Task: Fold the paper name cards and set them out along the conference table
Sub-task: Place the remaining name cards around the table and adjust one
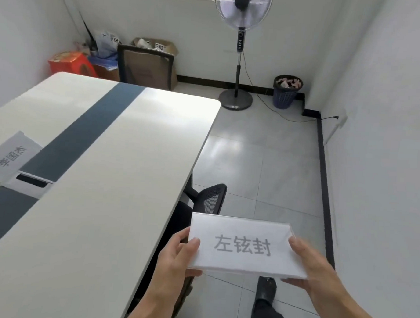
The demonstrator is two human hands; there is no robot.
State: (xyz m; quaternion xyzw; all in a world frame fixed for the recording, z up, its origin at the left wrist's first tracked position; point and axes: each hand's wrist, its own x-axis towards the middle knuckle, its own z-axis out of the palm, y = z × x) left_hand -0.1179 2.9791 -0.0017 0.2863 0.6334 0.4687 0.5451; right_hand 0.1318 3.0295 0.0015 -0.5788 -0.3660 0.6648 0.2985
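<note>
A white folded name card [243, 245] with grey printed characters is held in the air to the right of the conference table [101, 177], above the floor. My left hand [179, 257] pinches its left edge, thumb on top. My right hand [312, 268] grips its right edge, fingers under it. A second name card [9, 158] stands on the table at the far left, beside the dark blue centre strip.
A black mesh chair [209, 200] is tucked under the table's right side, just beyond the held card. Another chair [145, 65] stands at the far end. A standing fan [240, 51], a blue waste bin [286, 92] and cardboard boxes [158, 49] line the back wall.
</note>
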